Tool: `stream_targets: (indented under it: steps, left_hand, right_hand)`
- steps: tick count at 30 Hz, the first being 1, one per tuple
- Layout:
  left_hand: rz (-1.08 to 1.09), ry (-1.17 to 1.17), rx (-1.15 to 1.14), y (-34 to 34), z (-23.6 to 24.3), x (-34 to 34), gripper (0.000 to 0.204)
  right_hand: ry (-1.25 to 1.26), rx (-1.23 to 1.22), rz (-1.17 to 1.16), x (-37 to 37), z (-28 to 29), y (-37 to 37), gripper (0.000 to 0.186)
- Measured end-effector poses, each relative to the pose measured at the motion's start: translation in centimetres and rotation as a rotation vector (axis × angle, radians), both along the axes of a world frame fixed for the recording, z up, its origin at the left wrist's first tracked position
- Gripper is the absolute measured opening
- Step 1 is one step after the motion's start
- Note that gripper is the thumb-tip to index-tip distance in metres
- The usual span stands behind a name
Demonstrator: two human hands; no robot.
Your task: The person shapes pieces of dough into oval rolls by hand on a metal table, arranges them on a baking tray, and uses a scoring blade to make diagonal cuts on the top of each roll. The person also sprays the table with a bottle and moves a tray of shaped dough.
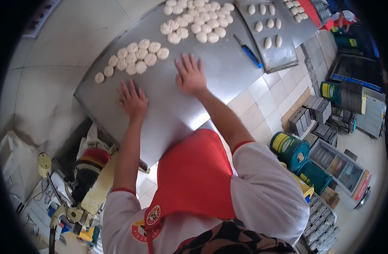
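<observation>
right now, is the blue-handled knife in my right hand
No, the blue-handled knife lies on the metal table beside the tray, apart from your right hand.

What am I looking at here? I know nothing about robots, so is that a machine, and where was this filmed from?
No machine is doing the work: these are a person's bare left hand and right hand. The single picture comes from a wide fisheye camera on that person's head, looking down, so straight edges bend. Both hands are spread, palms down, over a grey metal table; I see nothing held in either. Beyond them lie a smaller cluster of pale round dough pieces and a larger pale dough cluster. To the right are a blue-handled, narrow-bladed tool and a grey metal tray bearing pale oval dough pieces.
</observation>
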State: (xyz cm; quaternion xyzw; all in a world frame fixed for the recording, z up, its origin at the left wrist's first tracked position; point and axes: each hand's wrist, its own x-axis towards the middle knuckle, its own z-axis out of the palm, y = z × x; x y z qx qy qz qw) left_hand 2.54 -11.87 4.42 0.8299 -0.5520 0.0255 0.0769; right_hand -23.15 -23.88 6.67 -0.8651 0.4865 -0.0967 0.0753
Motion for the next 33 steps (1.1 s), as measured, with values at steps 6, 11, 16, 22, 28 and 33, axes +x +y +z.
stream_targets:
  steps: [6, 11, 16, 22, 28, 33]
  left_hand:
    - [0.016, 0.199, -0.118, 3.7, -4.0, -0.2, 0.056]
    - [-0.045, 0.405, -0.087, 10.0, -4.5, -3.0, 0.052]
    - [0.128, -0.013, 0.153, -0.1, -1.3, -0.7, 0.056]
    - [0.168, 0.08, -0.006, 3.1, -3.2, -0.6, 0.058]
    - [0.38, 1.521, -0.393, 7.1, 0.9, 5.7, 0.061]
    - [-0.221, 0.577, 0.066, 6.1, 1.9, 3.1, 0.052]
  right_hand:
    - [-0.167, 0.051, 0.038, -1.5, -3.1, 4.0, 0.058]
    - [-0.191, 0.07, 0.107, -4.3, -4.4, 8.6, 0.057]
    - [0.057, -0.113, -0.008, 1.5, -2.0, -1.0, 0.059]
    - [0.032, -0.083, 0.015, 1.1, -4.5, 2.3, 0.061]
    - [-0.388, 0.762, -0.026, -4.8, -0.2, -3.0, 0.057]
    - [0.022, 0.276, 0.142, -5.5, 1.1, 1.1, 0.049]
